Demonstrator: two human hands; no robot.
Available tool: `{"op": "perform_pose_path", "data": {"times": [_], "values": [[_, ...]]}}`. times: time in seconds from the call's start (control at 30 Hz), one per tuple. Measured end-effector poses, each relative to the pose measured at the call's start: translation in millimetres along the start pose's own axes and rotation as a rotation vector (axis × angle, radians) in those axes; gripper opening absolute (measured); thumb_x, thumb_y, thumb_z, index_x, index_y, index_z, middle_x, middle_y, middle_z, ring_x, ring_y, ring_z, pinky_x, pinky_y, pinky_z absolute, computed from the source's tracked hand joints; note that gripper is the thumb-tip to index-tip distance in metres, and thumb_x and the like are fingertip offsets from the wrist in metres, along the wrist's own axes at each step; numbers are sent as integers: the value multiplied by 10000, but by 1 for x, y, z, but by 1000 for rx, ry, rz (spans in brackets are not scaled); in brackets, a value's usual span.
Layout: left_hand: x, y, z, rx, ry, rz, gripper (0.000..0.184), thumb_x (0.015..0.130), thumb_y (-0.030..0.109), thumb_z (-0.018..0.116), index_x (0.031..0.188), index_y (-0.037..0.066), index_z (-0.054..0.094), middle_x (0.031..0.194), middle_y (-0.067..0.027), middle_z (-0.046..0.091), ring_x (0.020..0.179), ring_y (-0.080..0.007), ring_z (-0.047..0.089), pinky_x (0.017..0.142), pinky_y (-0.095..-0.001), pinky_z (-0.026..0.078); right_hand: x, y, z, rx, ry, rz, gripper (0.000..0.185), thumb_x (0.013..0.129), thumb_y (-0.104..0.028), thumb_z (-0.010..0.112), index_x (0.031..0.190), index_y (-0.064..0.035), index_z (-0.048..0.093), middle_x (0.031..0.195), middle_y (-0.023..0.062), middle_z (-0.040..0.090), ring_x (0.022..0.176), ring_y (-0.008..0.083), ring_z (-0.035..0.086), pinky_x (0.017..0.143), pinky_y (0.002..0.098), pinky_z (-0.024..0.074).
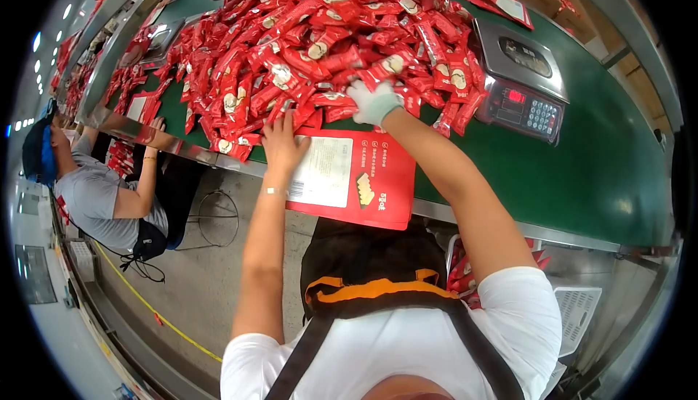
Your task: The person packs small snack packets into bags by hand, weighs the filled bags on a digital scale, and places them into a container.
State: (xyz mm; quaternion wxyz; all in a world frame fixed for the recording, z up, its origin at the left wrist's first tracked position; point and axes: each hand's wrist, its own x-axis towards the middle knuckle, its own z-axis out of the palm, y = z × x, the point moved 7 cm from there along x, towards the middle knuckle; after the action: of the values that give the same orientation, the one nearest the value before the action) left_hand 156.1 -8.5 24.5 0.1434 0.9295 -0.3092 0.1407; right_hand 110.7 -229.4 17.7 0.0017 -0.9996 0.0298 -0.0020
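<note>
Left grip (285, 142) meets red bag (395, 175)!

Head view: that left grip, fingers extended, touches the bag's corner. The bag overhangs the counter (589, 189), long axis sideways, rightward of the nearer left grip. Right grip (374, 102), gloved, is at the packets (305, 55) beyond; whether it's clutching any, can't tell! Bag contents are hidden. Below right, a white crate (579, 316).

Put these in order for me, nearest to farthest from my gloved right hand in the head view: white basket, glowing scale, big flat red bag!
From your gloved right hand:
1. Big flat red bag: just below it in the picture.
2. Glowing scale: off to the right.
3. White basket: far down, lower right.
</note>
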Motion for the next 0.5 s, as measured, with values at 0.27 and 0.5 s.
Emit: {"op": "perform_pose_path", "data": {"times": [0.27, 0.5], "values": [[59, 77, 26, -205, -94, 351, 456, 789, 128, 675, 1236, 122, 587, 1169, -113, 602, 1039, -295, 607, 856, -439, 502, -84, 36, -14, -62, -67, 61, 377, 724, -315, 733, 1054, -140, 682, 1105, 27, 600, 1154, 244, 538, 829, 473, 495], [26, 235, 80, -374, -196, 503, 561, 807, 188, 687, 1341, 240, 525, 1353, -197, 480, 978, -377, 622, 835, -518, 499, -220, 119, -23, 82, 91, 163, 480, 621, -331, 772, 1052, -139, 683, 1193, -13, 623, 1099, 276, 538, 848, 404, 493]]}}
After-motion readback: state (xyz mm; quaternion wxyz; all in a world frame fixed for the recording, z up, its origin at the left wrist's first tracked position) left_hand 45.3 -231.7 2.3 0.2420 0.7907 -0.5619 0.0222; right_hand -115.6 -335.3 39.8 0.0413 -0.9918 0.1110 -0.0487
